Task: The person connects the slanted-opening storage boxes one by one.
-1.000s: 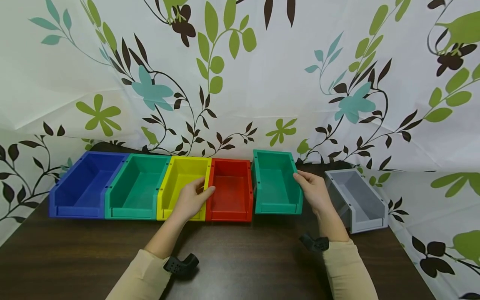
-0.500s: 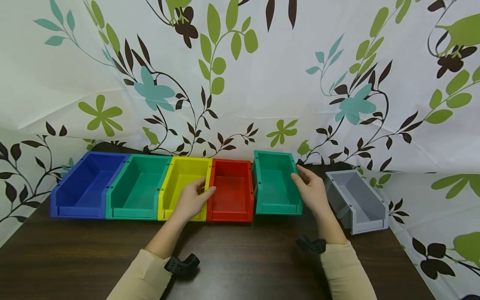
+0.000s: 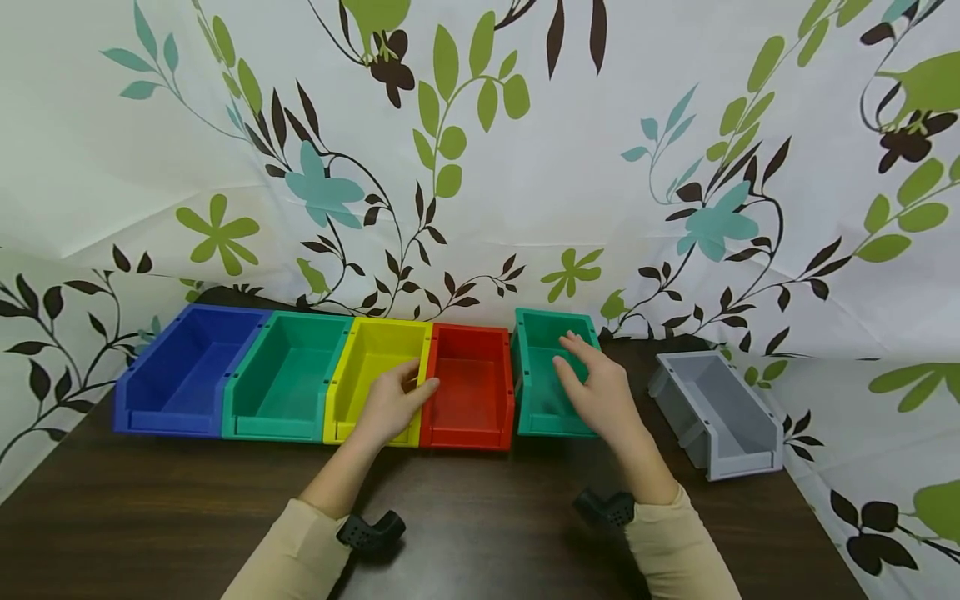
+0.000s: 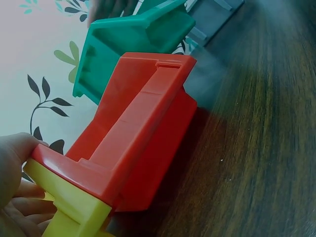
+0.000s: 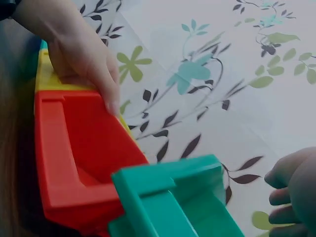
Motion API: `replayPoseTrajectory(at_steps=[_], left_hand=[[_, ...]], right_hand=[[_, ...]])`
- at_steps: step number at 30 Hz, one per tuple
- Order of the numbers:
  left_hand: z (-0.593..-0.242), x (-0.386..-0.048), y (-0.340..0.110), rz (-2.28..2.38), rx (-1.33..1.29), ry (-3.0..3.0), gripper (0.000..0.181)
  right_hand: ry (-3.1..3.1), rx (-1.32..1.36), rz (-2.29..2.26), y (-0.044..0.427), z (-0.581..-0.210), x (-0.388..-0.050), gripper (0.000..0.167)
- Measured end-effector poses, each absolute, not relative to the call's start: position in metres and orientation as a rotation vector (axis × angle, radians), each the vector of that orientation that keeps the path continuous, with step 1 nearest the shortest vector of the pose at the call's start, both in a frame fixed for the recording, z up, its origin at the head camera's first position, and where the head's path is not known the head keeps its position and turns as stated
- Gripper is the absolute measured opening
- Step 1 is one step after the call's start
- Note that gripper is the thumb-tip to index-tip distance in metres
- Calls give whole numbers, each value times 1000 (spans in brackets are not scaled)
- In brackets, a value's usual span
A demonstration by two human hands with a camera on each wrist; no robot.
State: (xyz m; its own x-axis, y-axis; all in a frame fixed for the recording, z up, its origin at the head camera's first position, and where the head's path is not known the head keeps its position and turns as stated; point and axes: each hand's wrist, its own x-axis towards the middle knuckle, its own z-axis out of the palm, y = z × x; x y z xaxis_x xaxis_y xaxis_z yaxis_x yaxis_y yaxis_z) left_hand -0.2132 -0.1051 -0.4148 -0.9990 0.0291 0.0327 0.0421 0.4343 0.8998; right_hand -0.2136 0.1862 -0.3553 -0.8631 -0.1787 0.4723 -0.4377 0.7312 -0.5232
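The left hand [image 3: 390, 406] pinches the adjoining walls of the yellow bin [image 3: 384, 340] and red bin [image 3: 467, 383], likely steadying both. The right hand [image 3: 598, 392], fingers loosely extended, grips nothing near the green bin [image 3: 543, 379], which sits just beside the red one.

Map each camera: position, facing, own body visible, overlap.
Head: on head, facing forward-down at table; sleeves, left hand, right hand show.
Left wrist: on that wrist, facing red bin, right green bin beyond; left hand lower left, right hand blurred, top.
Right wrist: on that wrist, facing both bins; right hand right edge, left hand upper left.
Wrist views share both bins.
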Motion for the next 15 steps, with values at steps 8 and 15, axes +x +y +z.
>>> replayPoseTrajectory(at_steps=[8, 15], left_hand=[[-416, -212, -105, -1673, -32, -2667, 59], [-415, -214, -105, -1665, -40, -2653, 59]], right_hand=[[-2603, 639, 1113, 168, -369, -223, 40], [-2648, 665, 1156, 162, -372, -230, 43]])
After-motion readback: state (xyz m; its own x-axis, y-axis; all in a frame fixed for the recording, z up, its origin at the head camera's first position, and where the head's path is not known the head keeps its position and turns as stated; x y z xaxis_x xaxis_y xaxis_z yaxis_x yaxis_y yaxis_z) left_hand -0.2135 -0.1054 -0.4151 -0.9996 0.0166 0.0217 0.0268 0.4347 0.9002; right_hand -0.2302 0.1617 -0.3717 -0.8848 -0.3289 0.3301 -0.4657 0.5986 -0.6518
